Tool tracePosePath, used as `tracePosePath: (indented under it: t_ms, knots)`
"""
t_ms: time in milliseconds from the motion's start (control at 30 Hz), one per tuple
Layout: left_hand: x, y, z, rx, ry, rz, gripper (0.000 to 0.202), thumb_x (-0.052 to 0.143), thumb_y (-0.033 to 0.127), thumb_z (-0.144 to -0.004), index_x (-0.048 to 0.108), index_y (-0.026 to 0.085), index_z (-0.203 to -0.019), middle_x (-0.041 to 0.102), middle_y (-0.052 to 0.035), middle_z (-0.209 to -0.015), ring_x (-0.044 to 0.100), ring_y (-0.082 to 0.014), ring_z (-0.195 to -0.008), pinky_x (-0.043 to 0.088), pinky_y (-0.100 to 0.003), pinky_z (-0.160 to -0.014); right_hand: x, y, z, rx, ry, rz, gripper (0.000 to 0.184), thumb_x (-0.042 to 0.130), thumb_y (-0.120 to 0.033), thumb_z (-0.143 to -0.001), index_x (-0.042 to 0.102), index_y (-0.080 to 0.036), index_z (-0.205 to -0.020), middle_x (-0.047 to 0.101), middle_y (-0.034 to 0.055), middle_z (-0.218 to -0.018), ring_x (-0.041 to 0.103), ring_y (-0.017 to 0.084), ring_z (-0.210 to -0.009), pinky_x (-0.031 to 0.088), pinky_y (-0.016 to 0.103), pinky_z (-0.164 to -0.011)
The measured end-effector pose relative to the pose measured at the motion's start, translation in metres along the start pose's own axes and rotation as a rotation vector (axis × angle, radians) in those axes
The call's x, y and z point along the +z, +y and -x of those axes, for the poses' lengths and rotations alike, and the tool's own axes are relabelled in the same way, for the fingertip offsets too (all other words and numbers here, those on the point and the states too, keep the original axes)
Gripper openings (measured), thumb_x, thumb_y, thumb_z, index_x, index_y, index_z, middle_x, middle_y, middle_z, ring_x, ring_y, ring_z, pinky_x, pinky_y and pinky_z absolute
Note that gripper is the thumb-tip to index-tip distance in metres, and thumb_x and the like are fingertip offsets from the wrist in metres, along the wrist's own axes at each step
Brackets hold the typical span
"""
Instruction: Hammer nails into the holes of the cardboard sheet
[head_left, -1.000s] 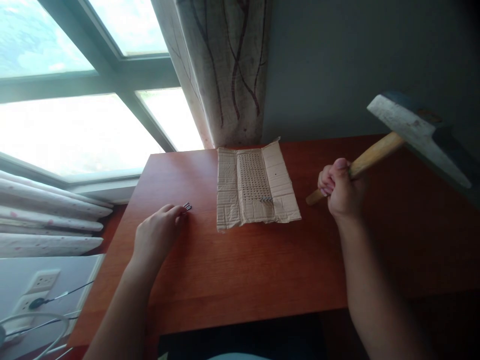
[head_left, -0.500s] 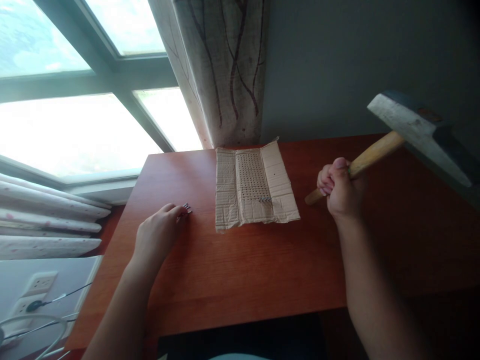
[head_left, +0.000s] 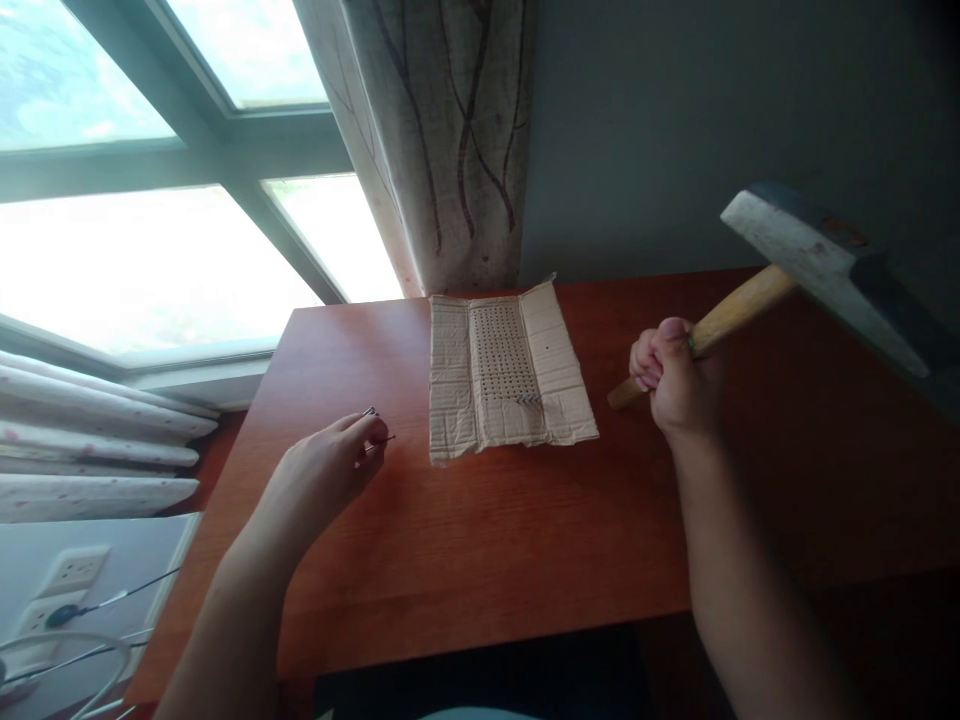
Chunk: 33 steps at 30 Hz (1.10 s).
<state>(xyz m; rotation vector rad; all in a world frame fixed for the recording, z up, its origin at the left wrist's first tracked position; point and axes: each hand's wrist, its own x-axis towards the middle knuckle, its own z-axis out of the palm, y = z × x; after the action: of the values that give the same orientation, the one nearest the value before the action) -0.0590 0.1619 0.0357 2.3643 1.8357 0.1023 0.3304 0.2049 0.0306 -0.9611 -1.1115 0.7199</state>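
My right hand (head_left: 679,380) is wrapped round the wooden handle of a hammer (head_left: 799,240), its grey metal head raised to the upper right. On the left, my left hand (head_left: 337,455) pinches a thin nail (head_left: 390,438), whose end sticks out past the fingertips. Just behind those fingers a few more nails (head_left: 370,411) show, partly hidden by the hand. Between my hands lies a sheet of cardboard (head_left: 454,420) with rows of small holes in its middle. A short row of nails (head_left: 529,399) stands near the front end of the holes.
Everything rests on a reddish-brown wooden table (head_left: 480,540). A window (head_left: 150,270) and a patterned curtain (head_left: 457,140) are behind and to the left. At the lower left are a wall socket (head_left: 75,570) and cables (head_left: 112,600). A dark wall (head_left: 675,140) stands behind the table.
My left hand has moved slightly right and toward me, with a nail now sticking out of its fingers. My right hand and the hammer have barely shifted.
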Motion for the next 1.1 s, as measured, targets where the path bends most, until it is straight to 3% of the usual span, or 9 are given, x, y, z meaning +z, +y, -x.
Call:
tracePosePath:
  t_ms: [167, 267, 333, 433, 600, 1100]
  knots:
    - [-0.011, 0.021, -0.005, 0.018, 0.318, 0.585, 0.013, 0.069, 0.033, -0.086, 0.071, 0.023, -0.093, 0.075, -0.0026, -0.084, 0.069, -0.0161, -0.070, 0.055, -0.027, -0.067, 0.000, -0.001, 0.000, 0.011, -0.004, 0.002, 0.061, 0.067, -0.061, -0.089, 0.033, -0.023, -0.056, 0.030, -0.0066, -0.045, 0.031, 0.008, -0.038, 0.020, 0.027, -0.038]
    - [-0.019, 0.047, -0.013, 0.015, 0.325, 0.938, 0.012, 0.077, 0.028, -0.081, 0.072, 0.021, -0.090, 0.077, -0.0025, -0.083, 0.072, -0.0163, -0.072, 0.060, -0.027, -0.069, 0.000, -0.002, 0.000, 0.010, -0.007, -0.012, 0.060, 0.066, -0.060, -0.090, 0.034, -0.023, -0.055, 0.030, -0.0063, -0.045, 0.030, 0.008, -0.038, 0.019, 0.028, -0.038]
    - [-0.024, 0.064, -0.021, 0.089, 0.272, 1.015, 0.011, 0.078, 0.026, -0.081, 0.073, 0.019, -0.088, 0.078, -0.0036, -0.082, 0.072, -0.0161, -0.071, 0.059, -0.026, -0.066, 0.000, -0.002, 0.000, 0.004, -0.013, -0.032, 0.059, 0.066, -0.057, -0.091, 0.035, -0.023, -0.055, 0.031, -0.0062, -0.045, 0.030, 0.008, -0.038, 0.018, 0.028, -0.038]
    - [-0.025, 0.086, -0.036, 0.199, 0.229, 0.913, 0.008, 0.076, 0.026, -0.084, 0.075, 0.018, -0.085, 0.078, -0.0037, -0.079, 0.069, -0.0142, -0.067, 0.055, -0.023, -0.060, -0.002, -0.001, -0.001, -0.004, -0.017, -0.049, 0.058, 0.066, -0.055, -0.093, 0.036, -0.023, -0.055, 0.031, -0.0061, -0.045, 0.030, 0.008, -0.038, 0.018, 0.028, -0.039]
    - [-0.018, 0.105, -0.054, 0.301, 0.279, 0.703, 0.005, 0.073, 0.022, -0.087, 0.076, 0.018, -0.086, 0.078, -0.0009, -0.080, 0.065, -0.0102, -0.064, 0.051, -0.022, -0.061, -0.003, 0.001, -0.001, -0.002, -0.023, -0.037, 0.058, 0.064, -0.055, -0.093, 0.036, -0.023, -0.055, 0.031, -0.0060, -0.046, 0.030, 0.008, -0.038, 0.018, 0.028, -0.038]
    - [-0.010, 0.114, -0.060, 0.278, 0.282, 0.612, 0.003, 0.071, 0.017, -0.087, 0.073, 0.019, -0.087, 0.077, 0.0021, -0.078, 0.064, -0.0090, -0.062, 0.047, -0.020, -0.060, 0.000, -0.003, -0.001, 0.010, -0.016, 0.050, 0.062, 0.062, -0.065, -0.090, 0.032, -0.024, -0.055, 0.029, -0.0059, -0.045, 0.030, 0.009, -0.038, 0.021, 0.028, -0.039]
